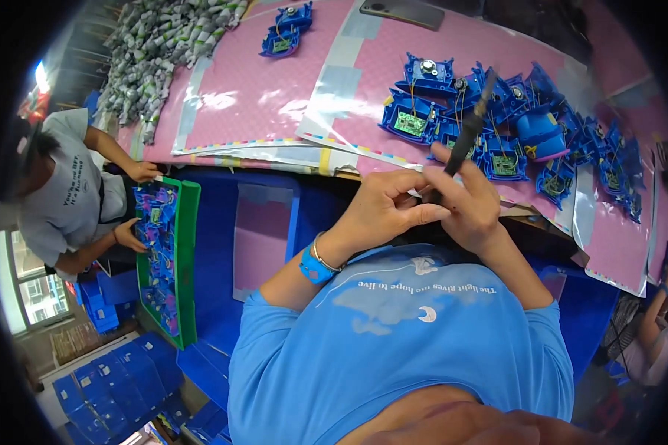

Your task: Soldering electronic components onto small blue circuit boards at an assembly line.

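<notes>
My right hand [467, 204] is closed around a black soldering iron [465, 139], its slim end slanting up and away over the table. Beside it, my left hand [390, 204] is closed at the iron's lower end, thumb and fingers pressed together; what lies between them is partly hidden. Just beyond my hands lie several opened blue plastic housings [412, 119] with green circuit boards, thin wires and round silver parts. A rounded blue shell [540, 133] sits among them.
A co-worker [67, 185] at left holds a green-rimmed tray [188, 259] of blue assemblies. Blue bins [119, 378] stand below. On the pink-covered table [249, 89] are a heap of grey-white wrapped pieces [167, 55], two more housings [282, 41] and a phone [402, 12]. Another person [649, 334] is at right.
</notes>
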The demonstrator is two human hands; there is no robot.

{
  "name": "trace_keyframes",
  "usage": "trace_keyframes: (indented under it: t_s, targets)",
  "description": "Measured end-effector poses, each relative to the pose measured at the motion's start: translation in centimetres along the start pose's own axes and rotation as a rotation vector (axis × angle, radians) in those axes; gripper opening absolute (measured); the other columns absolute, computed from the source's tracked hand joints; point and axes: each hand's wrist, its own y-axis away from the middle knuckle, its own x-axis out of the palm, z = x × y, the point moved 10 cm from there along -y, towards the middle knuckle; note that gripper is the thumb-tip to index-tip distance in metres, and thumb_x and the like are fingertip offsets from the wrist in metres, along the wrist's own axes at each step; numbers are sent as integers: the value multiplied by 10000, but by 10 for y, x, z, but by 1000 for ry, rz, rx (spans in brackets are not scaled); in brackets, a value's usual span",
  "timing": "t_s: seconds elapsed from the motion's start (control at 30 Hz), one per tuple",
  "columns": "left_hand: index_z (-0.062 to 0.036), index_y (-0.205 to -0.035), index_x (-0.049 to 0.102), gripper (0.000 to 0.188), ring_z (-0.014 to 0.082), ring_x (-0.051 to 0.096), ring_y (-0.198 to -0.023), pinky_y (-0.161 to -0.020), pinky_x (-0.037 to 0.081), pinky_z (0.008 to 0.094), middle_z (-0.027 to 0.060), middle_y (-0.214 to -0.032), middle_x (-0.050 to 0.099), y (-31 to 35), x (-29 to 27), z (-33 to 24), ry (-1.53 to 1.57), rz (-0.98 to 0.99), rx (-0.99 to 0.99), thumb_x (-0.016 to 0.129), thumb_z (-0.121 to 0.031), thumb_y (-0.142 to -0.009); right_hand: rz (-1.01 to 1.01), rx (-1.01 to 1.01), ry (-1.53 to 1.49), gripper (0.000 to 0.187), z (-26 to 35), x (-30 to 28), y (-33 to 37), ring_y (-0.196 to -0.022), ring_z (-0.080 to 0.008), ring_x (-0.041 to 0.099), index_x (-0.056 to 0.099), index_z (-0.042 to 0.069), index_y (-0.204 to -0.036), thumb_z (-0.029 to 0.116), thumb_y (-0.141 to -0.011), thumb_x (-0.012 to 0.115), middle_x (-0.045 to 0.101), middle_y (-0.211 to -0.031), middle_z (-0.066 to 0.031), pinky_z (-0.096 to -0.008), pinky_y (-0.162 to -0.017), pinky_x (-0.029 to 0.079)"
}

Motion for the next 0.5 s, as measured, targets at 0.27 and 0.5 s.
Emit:
trace_keyframes:
  t_s: [0.27, 0.5]
  targets:
    - [-125, -1174, 741, 391, 248, 730, -869, -681, 584, 326, 126, -1209, 707, -56, -96, -34, -865, -278, 524, 711, 61, -831, -131, 94, 300, 403, -34, -2, 4, -1276, -439, 584, 621, 26, -1166, 9, -811, 811, 615, -1339, -279, -473, -1046, 492]
    - [-77, -1078, 754, 309, 352, 680, -1024, -882, 548, 408, 142, -1158, 708, -94, -69, -17, -578, 27, 701, 633, 36, -817, -94, 192, 459, 282, -57, -30, 8, -1257, -363, 614, 633, 19, -1234, 78, -965, 692, 618, -1395, -210, -394, -1059, 469]
